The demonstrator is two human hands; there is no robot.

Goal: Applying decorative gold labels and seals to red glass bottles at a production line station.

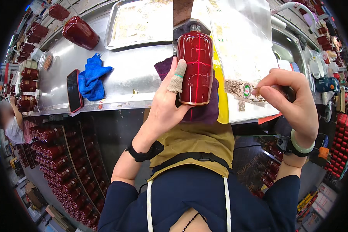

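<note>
A glossy dark red glass bottle (196, 79) lies on a purple cloth (205, 115), its clear neck pointing away from me. Bright red light lines cross its surface. My left hand (167, 105) is closed round the bottle's left side and base, with a beige fabric cover and a green band on one finger. To the right, my right hand (292, 96) pinches the right end of a thin label strip (236, 88) between thumb and forefinger. The strip has a brown pattern and a green-and-white oval emblem. It hangs over white sheets, apart from the bottle.
White sheets (243, 46) with a yellow edge (222, 98) lie at right, beside a sink (288, 40). A metal tray (111, 29), blue cloth (92, 79), phone (74, 91) and another red bottle (79, 33) are at left. Racked red bottles (62, 166) stand below.
</note>
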